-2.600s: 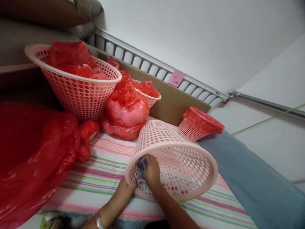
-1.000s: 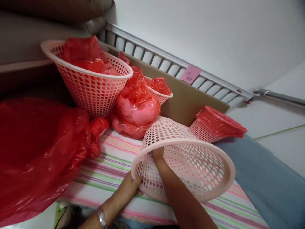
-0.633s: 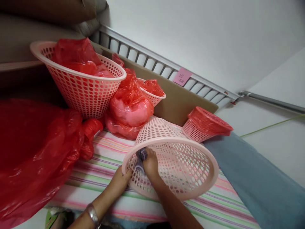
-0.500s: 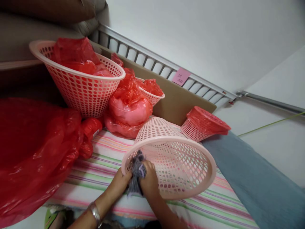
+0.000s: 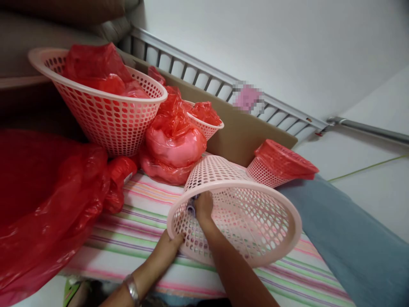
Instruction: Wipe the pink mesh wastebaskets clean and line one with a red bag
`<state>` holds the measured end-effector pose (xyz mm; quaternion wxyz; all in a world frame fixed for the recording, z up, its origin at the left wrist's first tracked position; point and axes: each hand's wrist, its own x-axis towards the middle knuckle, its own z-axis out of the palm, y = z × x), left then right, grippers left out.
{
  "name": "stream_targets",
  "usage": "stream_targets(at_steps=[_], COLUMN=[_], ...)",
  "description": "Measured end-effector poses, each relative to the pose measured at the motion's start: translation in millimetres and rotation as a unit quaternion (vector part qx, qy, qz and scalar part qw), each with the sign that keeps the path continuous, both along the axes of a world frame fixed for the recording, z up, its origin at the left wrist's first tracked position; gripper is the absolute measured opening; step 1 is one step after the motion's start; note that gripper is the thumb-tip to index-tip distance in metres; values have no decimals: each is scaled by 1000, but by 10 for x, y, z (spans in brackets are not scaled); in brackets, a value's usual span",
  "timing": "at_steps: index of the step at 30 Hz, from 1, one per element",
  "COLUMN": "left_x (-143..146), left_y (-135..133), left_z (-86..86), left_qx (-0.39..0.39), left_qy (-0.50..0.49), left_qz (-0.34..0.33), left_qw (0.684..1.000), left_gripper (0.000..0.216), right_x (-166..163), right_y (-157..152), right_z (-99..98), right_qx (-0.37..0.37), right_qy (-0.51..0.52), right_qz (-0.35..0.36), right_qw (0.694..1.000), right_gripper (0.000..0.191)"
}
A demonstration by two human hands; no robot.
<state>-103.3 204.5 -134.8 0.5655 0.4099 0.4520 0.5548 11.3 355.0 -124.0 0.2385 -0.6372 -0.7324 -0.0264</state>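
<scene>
A pale pink plastic basket with a holed wall lies tilted on its side, its mouth facing me. My left hand grips the basket's rim at the lower left, thumb inside the edge. Reaching into the basket, my right hand is closed on a grey-purple cloth and presses it against the inner left wall. Most of the cloth is hidden behind the fingers.
The basket rests on a striped sheet. To the left stand another pink basket holding red plastic and a large red plastic bag. Tied red bags and smaller baskets sit behind, before a railing.
My right hand has moved deeper into the basket, carrying the cloth from the rim up along the inner wall. My left hand stays at the rim.
</scene>
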Motion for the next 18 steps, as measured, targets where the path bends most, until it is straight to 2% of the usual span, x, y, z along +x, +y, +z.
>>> stream_targets(at_steps=[4,10,14,18], left_x=[14,-129,-178,-138], left_y=[-39,3,53,63], left_z=[102,132,57,31], left_qx=[-9,-29,-24,-2], left_qy=[12,7,29,20], left_qz=[-23,-40,1,16], left_qw=[1000,999,999,1000], left_gripper=[47,55,64,59], right_x=[38,59,34,-26], right_y=[269,360,212,-245], right_z=[-16,1,91,107], right_qx=[-9,-29,-40,-54], right_qy=[10,6,-10,-21], right_qz=[-2,-4,1,8], right_qw=[1000,1000,999,998], right_gripper=[28,30,32,29])
